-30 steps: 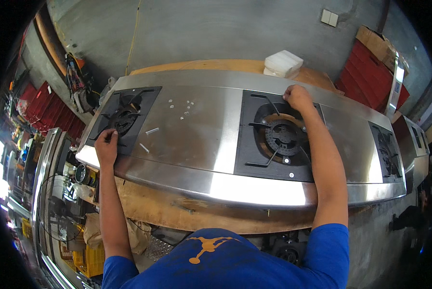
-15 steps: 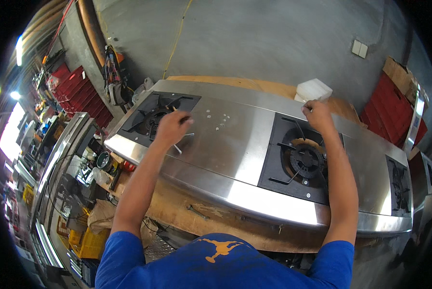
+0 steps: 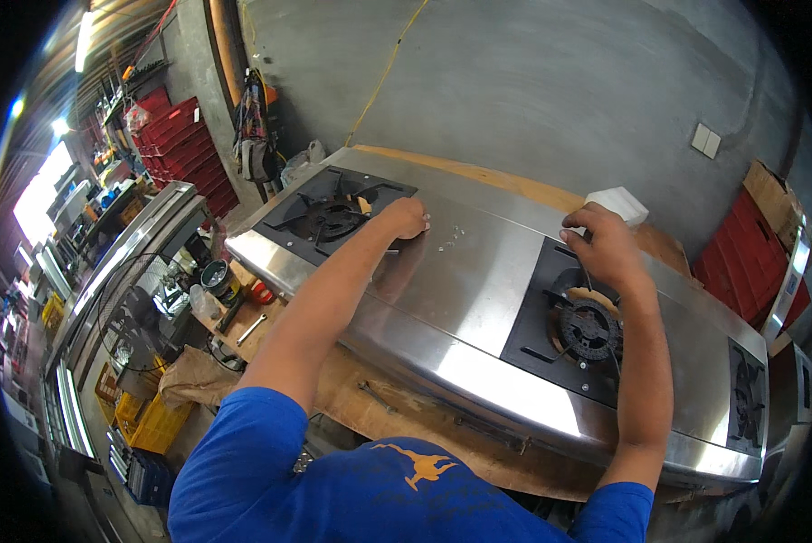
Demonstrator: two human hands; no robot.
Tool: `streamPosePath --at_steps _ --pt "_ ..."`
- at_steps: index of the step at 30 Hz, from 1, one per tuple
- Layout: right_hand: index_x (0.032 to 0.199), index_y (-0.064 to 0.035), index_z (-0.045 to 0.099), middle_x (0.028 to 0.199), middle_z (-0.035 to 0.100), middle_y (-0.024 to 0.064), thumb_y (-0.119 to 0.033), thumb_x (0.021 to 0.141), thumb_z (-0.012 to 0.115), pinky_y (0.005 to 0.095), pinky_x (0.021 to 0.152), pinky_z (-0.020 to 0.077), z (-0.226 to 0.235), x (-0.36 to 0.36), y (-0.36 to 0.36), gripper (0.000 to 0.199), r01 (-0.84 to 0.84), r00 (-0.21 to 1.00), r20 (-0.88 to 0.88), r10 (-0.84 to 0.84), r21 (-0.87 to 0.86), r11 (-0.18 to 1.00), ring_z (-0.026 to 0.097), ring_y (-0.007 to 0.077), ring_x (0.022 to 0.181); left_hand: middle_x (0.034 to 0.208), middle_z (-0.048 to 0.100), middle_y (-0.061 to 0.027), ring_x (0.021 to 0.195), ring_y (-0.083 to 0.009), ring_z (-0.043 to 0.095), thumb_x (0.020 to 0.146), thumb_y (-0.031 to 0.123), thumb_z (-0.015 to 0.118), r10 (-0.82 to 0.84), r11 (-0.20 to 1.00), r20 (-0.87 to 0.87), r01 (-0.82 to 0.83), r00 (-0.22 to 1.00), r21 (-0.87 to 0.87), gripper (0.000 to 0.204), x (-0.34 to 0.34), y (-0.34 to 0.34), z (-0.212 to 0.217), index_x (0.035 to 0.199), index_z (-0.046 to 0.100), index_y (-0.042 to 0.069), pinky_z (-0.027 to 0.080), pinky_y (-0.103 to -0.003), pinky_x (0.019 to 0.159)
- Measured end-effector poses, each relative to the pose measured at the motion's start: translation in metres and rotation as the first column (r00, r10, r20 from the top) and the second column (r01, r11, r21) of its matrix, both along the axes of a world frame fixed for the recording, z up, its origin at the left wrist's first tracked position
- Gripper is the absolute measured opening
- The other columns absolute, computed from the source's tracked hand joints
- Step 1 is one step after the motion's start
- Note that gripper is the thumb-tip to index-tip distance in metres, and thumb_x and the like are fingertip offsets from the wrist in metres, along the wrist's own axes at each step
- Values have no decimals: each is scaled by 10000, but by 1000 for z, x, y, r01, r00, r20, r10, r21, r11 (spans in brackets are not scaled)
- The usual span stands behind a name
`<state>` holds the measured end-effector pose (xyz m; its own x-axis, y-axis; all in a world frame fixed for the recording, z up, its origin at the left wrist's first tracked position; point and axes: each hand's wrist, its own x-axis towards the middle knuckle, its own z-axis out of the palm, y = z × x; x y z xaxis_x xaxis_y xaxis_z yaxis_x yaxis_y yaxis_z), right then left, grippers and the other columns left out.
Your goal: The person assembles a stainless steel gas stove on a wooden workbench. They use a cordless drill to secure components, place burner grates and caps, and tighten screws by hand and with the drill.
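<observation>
My left hand [image 3: 404, 220] is low over the steel cooktop [image 3: 424, 294], just right of the left gas burner [image 3: 333, 217]. Its fingers are closed together; whatever they hold, if anything, is hidden. A cluster of small pale pieces [image 3: 452, 237], too small to name, lies on the steel beside its fingertips. My right hand [image 3: 605, 244] is raised over the far part of the middle gas burner [image 3: 588, 330]. Its fingers are half bent, with a gap showing between thumb and forefinger.
A third burner [image 3: 747, 396] sits at the right end. Behind the cooktop stands a white block [image 3: 618, 204]. On the wooden bench at left lie a silver spanner [image 3: 252, 330] and a dark bucket [image 3: 218, 279]. Red crates [image 3: 184, 145] are stacked further back.
My view has shifted, so the cooktop appears further right. My left hand has moved right, toward the small pieces. A silver tool near it earlier no longer shows there. My right fingers have parted.
</observation>
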<state>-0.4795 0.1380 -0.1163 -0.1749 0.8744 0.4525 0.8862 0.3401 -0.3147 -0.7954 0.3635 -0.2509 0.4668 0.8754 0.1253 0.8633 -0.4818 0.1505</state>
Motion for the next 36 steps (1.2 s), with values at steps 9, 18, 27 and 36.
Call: streamPosePath --at_steps 9,18,27,36 --pt "978 -20 707 927 648 131 -194 872 690 393 735 503 15 4 -17 205 25 1000 -15 -24 89 996 629 292 790 1025 674 -256 973 -427 651 887 188 620 24 996 122 -34 992 84 255 -12 -23 1 1047 629 -11 507 -486 830" --pt "1009 -10 694 924 639 122 -177 878 694 367 718 510 41 3 -40 212 32 998 -58 -25 112 993 634 247 781 942 694 -210 869 -377 668 865 110 642 115 993 483 -86 868 -82 168 -86 -110 25 998 685 16 506 -436 795" --pt "1014 -28 693 973 649 127 -186 876 688 386 761 514 33 -28 -52 210 -69 997 19 69 31 997 652 283 847 839 680 -215 863 -398 653 840 141 646 -7 982 62 -5 998 189 152 -77 -89 -3 855 687 -5 493 -478 780" --pt "1018 -69 685 996 640 116 -197 856 701 395 751 535 -28 -78 -40 206 -211 966 156 205 28 977 673 276 836 901 615 -203 887 -409 599 877 141 625 -365 906 323 254 873 338 155 -29 -157 29 955 618 7 472 -494 775"
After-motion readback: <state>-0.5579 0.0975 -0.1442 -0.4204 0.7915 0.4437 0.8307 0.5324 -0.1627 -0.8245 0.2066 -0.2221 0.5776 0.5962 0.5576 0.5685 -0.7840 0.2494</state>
